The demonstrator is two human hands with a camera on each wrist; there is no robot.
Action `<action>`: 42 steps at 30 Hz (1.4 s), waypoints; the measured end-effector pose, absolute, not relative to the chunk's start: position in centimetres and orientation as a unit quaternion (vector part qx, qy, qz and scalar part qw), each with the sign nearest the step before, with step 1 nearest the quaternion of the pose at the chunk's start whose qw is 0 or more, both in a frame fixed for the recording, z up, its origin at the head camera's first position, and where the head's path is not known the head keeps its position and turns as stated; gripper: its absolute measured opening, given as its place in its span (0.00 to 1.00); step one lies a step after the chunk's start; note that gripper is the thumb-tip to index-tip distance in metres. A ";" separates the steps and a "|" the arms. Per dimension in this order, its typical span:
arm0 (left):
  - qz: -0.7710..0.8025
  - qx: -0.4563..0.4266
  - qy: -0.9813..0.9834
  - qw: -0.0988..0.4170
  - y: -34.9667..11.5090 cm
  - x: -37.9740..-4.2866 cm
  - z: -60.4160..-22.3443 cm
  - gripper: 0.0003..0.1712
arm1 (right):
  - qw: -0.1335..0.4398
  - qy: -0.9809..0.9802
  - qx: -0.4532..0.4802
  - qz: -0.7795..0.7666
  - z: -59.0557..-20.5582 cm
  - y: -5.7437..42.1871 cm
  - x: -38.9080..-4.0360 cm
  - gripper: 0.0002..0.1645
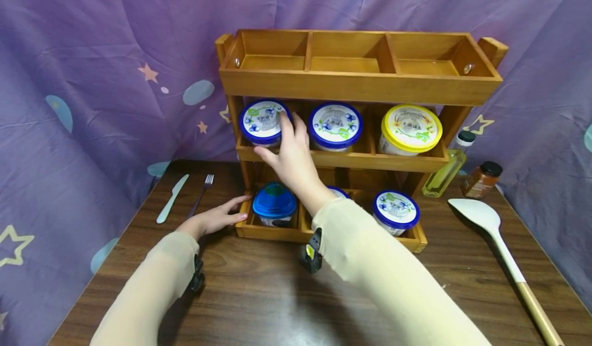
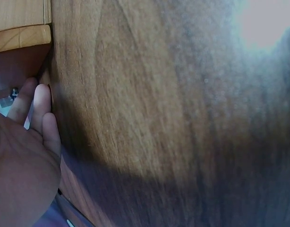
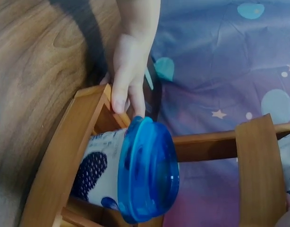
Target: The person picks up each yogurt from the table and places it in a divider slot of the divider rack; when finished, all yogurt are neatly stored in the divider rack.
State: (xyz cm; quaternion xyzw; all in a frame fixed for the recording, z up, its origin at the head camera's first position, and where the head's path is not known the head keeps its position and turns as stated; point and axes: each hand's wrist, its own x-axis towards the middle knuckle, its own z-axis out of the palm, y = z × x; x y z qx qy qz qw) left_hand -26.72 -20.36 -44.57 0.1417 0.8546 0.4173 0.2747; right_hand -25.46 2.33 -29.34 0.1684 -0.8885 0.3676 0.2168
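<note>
A round tub with a white lid and blue rim (image 1: pixel 262 120) sits in the left compartment of the middle tier of a wooden rack (image 1: pixel 361 86). My right hand (image 1: pixel 296 153) holds this tub at its right side, fingers over the lid's edge and thumb by its front. In the right wrist view only a bit of that hand shows at the lower right corner. Low down, my left hand (image 1: pixel 216 218) rests with fairly straight fingers against the left end of the bottom tier. Beside it stands a tub with a domed blue lid (image 3: pixel 149 170), in the bottom left compartment.
Another blue-rimmed tub (image 1: pixel 335 125) and a yellow-rimmed tub (image 1: pixel 411 129) share the middle tier. Below stands a blue-rimmed tub (image 1: pixel 396 210). Left lie a knife (image 1: pixel 173 198) and fork (image 1: pixel 203 192); right are an oil bottle (image 1: pixel 446 171), a spice jar (image 1: pixel 482 180) and a white spatula (image 1: pixel 495 233).
</note>
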 end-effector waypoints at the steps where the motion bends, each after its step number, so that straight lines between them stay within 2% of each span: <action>1: 0.418 0.142 0.854 0.274 -20.4 -26.7 -44.6 0.39 | 0.217 -0.888 0.170 0.367 -29.4 2.4 -25.3 0.52; 15: 0.418 0.156 0.854 0.268 -20.5 -26.7 -44.9 0.39 | 0.206 -0.887 0.209 0.355 -30.1 4.4 -24.0 0.53; 24: 0.414 0.147 0.858 0.266 -20.5 -26.6 -44.7 0.39 | 0.165 -0.863 0.280 0.386 -31.4 6.4 -23.1 0.51; 32: 0.414 0.156 0.855 0.271 -20.3 -26.3 -44.9 0.37 | 0.176 -0.833 0.342 0.398 -33.3 8.6 -22.4 0.51; 42: 0.408 0.154 0.860 0.265 -20.4 -26.3 -44.7 0.38 | 0.096 -0.823 0.399 0.393 -33.7 12.2 -21.6 0.51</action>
